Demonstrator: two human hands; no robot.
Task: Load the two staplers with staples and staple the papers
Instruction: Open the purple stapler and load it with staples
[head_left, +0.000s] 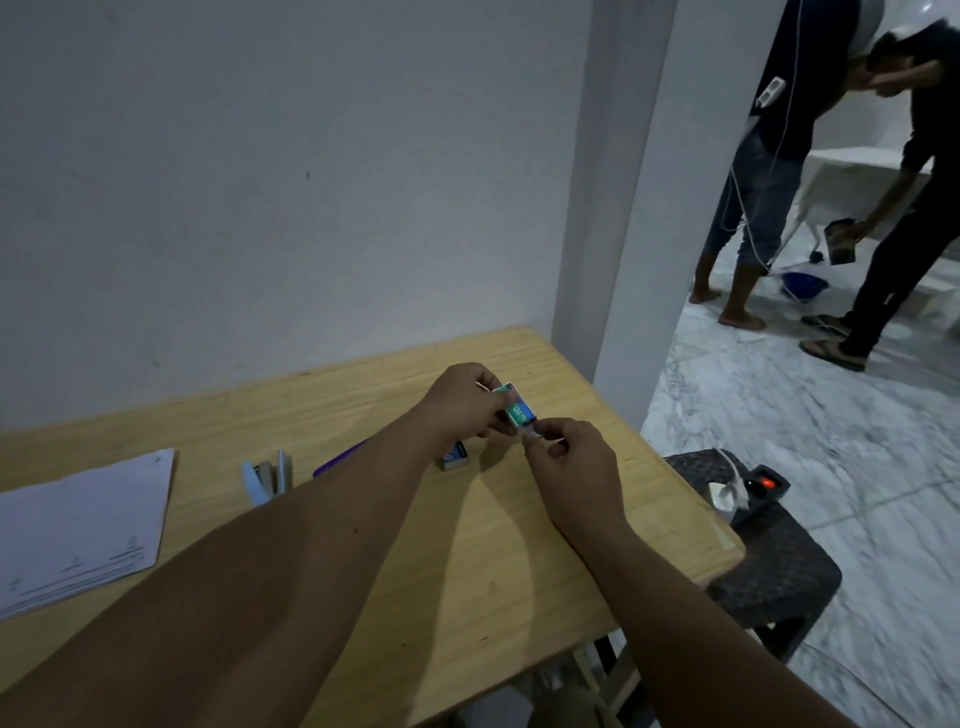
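Right hand (569, 457) pinches staples from left hand's (462, 400) staple box (517, 408).

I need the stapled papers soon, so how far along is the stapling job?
Early. Done: the light blue stapler lies opened on the table. In hand: the left hand holds a green staple box while the right hand pinches something at its end, apparently drawing staples. Left: loading both staplers and stapling the papers, which lie untouched. A second box waits.

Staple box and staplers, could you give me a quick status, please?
Left hand holds staple box; right hand pinches at its end. Light-blue stapler open, untouched. Papers left. Nothing blocking.
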